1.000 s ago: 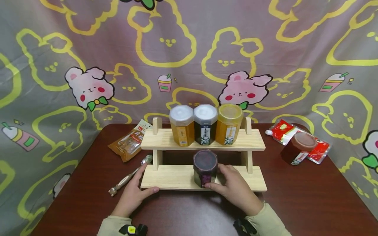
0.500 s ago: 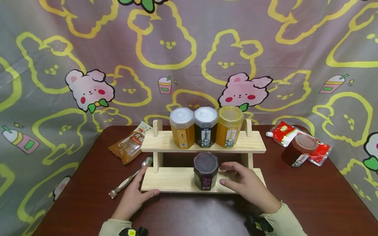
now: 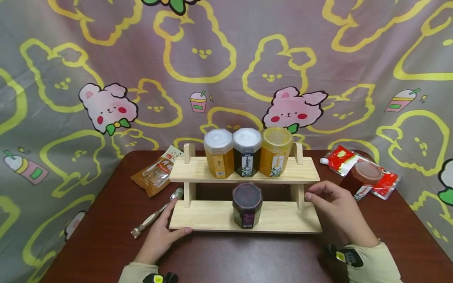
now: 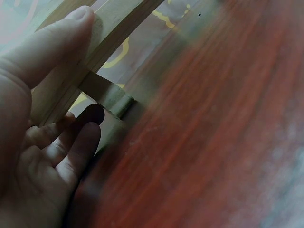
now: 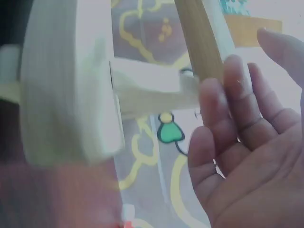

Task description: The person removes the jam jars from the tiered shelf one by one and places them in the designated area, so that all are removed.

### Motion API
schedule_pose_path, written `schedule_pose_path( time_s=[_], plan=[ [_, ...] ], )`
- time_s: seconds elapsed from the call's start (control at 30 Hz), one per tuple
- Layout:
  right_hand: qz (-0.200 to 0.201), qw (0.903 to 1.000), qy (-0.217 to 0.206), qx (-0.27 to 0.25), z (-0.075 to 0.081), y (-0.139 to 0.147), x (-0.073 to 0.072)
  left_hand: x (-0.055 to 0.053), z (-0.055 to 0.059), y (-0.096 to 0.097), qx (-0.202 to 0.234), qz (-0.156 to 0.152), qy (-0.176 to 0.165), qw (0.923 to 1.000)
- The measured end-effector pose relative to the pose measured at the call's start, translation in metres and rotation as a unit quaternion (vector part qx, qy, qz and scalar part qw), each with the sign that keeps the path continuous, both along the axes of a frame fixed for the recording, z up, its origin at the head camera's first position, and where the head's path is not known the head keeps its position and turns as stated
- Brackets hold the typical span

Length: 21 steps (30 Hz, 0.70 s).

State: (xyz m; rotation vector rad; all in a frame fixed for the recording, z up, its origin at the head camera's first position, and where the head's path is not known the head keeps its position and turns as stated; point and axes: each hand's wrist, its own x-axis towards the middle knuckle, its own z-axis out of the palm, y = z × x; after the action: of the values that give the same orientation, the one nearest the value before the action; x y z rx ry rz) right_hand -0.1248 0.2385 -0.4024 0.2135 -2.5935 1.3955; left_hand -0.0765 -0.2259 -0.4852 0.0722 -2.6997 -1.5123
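A two-tier wooden shelf rack [image 3: 283, 216] stands on the table. My left hand [image 3: 159, 237] holds the left end of its lower board, with the thumb on the board and the fingers along the end. A dark purple-lidded jar [image 3: 247, 206] stands upright on the lower board, right of its middle, and no hand touches it. Just past the rack's right end is my right hand [image 3: 339, 210], fingers loosely bent and holding nothing. An amber jar [image 3: 218, 155], a dark jar [image 3: 246, 155] and a yellow-lidded jar [image 3: 276, 155] line the upper board.
A reddish-brown jar [image 3: 364, 175] stands by a red-and-white spouted pouch [image 3: 341, 159] at the right. To the left lie a brown snack packet [image 3: 153, 175] and a spoon [image 3: 150, 220] with an animal-shaped handle end. A patterned curtain [image 3: 226, 94] hangs behind the table [image 3: 226, 259].
My right hand has let go of the purple-lidded jar and moved right, beyond the rack's end. The jar stays on the lower board. My left hand keeps its hold.
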Motion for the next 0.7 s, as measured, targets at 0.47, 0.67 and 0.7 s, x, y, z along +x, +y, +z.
schedule_pose_path(
  time_s=[0.47,0.67,0.7],
  plan=[
    [-0.198,0.9774,0.033,-0.065,-0.013,0.027,-0.007,0.000,0.001,0.000,0.001,-0.003,-0.003,1.0000],
    [-0.303,0.9356,0.062,-0.171,-0.027,0.042,-0.013,0.000,0.001,0.000,-0.004,-0.001,-0.003,1.0000],
    [-0.314,0.9291,0.065,-0.184,-0.029,0.044,-0.014,0.000,0.002,0.000,-0.004,-0.001,-0.003,1.0000]
  ],
)
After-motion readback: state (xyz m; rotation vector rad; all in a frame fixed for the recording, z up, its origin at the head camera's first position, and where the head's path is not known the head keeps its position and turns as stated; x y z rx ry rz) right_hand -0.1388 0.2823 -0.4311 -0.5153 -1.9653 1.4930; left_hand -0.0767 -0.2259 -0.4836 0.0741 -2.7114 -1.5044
